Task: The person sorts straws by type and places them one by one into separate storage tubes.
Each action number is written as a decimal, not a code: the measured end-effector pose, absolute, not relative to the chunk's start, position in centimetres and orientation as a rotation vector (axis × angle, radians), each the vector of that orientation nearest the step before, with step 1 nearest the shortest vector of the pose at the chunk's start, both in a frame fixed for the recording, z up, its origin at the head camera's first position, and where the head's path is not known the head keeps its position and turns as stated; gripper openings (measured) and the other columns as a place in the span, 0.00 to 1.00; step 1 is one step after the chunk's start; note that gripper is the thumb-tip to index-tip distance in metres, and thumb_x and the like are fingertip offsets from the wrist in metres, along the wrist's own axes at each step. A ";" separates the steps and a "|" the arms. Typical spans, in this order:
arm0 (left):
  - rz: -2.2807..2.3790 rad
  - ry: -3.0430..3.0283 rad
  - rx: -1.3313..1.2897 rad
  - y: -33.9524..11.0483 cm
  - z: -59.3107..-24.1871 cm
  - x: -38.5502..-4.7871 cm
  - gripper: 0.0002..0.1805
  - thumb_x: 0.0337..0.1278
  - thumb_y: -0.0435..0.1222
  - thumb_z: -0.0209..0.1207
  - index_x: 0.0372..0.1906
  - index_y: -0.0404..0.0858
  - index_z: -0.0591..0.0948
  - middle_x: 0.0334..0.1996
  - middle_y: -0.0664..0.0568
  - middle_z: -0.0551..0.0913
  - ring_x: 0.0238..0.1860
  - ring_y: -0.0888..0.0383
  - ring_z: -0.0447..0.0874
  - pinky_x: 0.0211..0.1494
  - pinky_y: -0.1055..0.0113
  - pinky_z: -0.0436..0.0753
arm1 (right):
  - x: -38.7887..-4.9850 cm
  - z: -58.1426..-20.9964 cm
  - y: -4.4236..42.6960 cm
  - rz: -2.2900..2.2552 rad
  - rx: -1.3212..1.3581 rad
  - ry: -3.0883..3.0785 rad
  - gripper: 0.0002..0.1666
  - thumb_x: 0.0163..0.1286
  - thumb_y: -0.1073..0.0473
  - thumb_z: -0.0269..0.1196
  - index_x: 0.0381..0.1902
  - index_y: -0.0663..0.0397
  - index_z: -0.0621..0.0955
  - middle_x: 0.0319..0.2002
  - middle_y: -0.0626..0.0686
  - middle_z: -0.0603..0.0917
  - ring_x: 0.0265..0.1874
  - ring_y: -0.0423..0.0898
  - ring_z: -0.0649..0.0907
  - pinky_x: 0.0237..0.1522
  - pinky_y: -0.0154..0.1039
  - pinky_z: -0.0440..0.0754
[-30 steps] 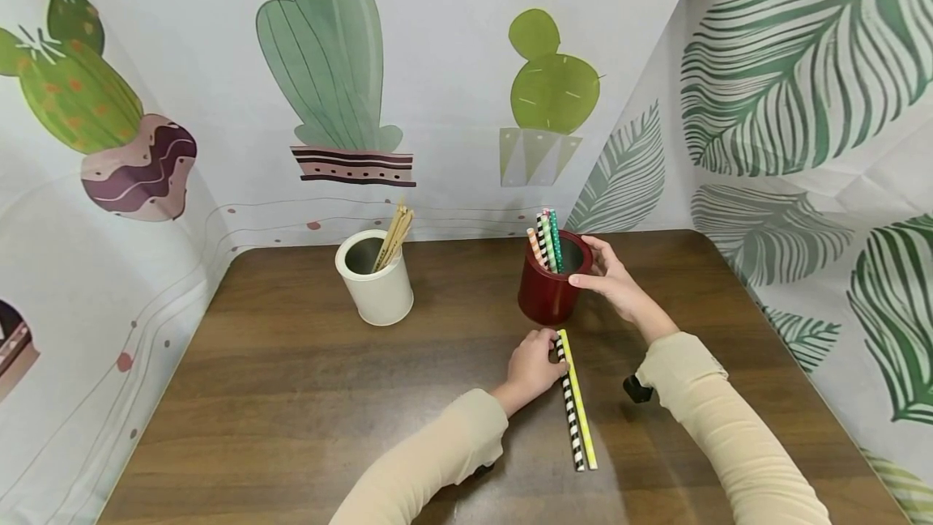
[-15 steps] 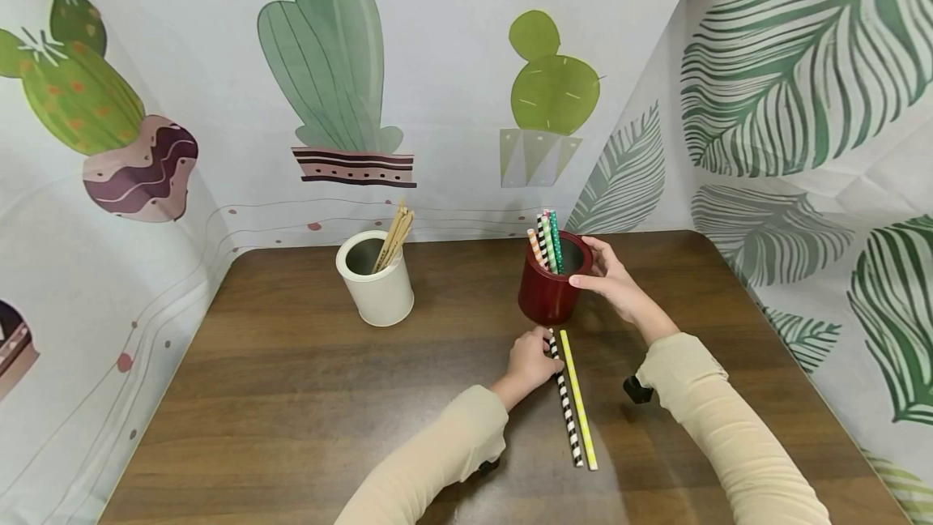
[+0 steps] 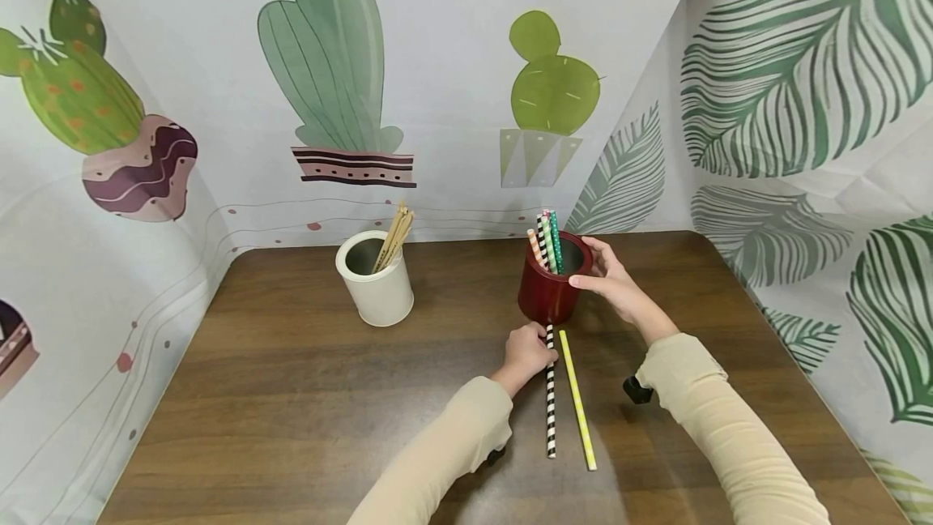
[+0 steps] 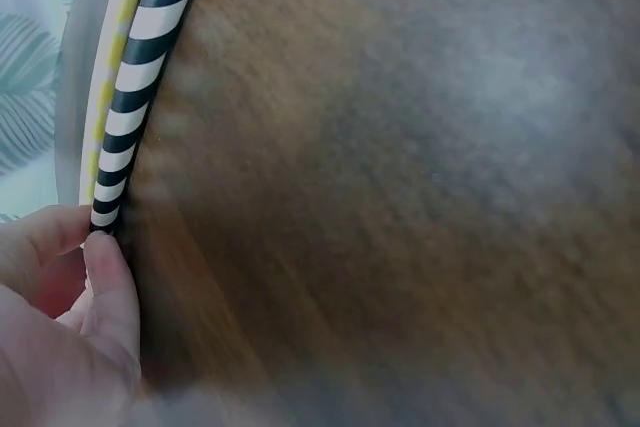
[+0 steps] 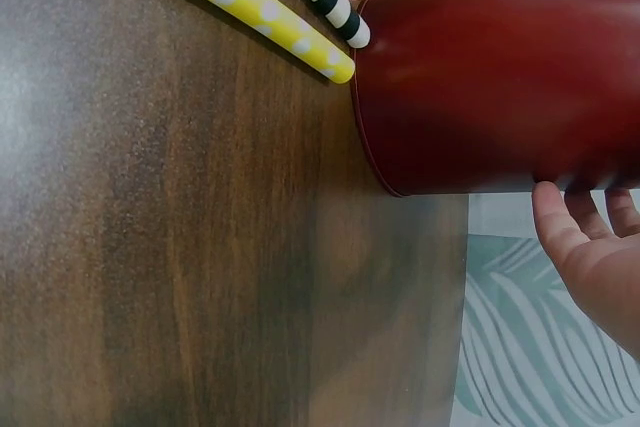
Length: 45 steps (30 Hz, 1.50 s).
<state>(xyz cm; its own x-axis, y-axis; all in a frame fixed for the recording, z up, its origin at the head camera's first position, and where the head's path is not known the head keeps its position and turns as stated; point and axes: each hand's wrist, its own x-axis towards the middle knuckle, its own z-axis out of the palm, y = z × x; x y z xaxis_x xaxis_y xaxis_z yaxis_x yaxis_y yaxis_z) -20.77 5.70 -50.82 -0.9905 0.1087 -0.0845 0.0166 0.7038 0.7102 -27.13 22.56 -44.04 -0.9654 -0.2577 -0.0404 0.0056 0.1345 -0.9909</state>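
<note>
My left hand (image 3: 526, 356) pinches a black-and-white striped paper straw (image 3: 551, 420) near its far end, between thumb and fingers. The straw's tip comes close to the base of a dark red canister (image 3: 545, 298). On that canister's right side my right hand (image 3: 612, 280) grips the rim, thumb in front and fingers round the side. Several patterned straws (image 3: 548, 245) stand in it, leaning left. To the right of the striped straw, a yellow straw with pale dots (image 3: 579, 407) lies on the table. Fingers (image 5: 560, 222) touch the canister's wall in the right wrist view.
A cream canister (image 3: 379, 290) with several tan sticks (image 3: 394, 240) leaning in it stands at the back left of the brown wooden table (image 3: 291, 395). Behind the table's far edge hangs a cloth (image 3: 452, 63) printed with cacti and leaves.
My left hand has shifted slightly left with the striped straw. That straw has swung away from the yellow one and now points nearly straight ahead. The right hand has stayed on the red canister.
</note>
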 end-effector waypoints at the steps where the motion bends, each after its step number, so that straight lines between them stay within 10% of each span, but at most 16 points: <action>1: 1.146 2.800 0.094 5.7 -50.8 -20.8 0.14 0.34 0.35 0.65 0.33 0.38 0.78 0.17 0.56 0.80 0.21 0.62 0.76 0.26 0.75 0.72 | -27.1 -44.0 22.5 -1.928 -0.249 2.204 0.45 0.56 0.64 0.61 0.65 0.46 0.51 0.56 0.48 0.62 0.54 0.44 0.64 0.44 0.28 0.71; 15: 1.077 2.881 0.053 6.3 -50.7 -20.4 0.10 0.33 0.39 0.64 0.18 0.42 0.73 0.12 0.58 0.69 0.15 0.60 0.66 0.16 0.73 0.63 | -27.1 -43.9 22.5 -1.927 -0.243 2.206 0.44 0.56 0.64 0.61 0.65 0.45 0.51 0.54 0.47 0.62 0.55 0.46 0.64 0.44 0.28 0.71; 45: 2.130 2.012 -0.114 1.1 -46.8 -22.6 0.12 0.45 0.29 0.57 0.39 0.30 0.75 0.26 0.52 0.79 0.20 0.64 0.75 0.26 0.74 0.77 | -27.1 -43.8 22.5 -1.925 -0.235 2.189 0.44 0.57 0.64 0.60 0.65 0.45 0.50 0.54 0.47 0.62 0.57 0.47 0.63 0.42 0.27 0.73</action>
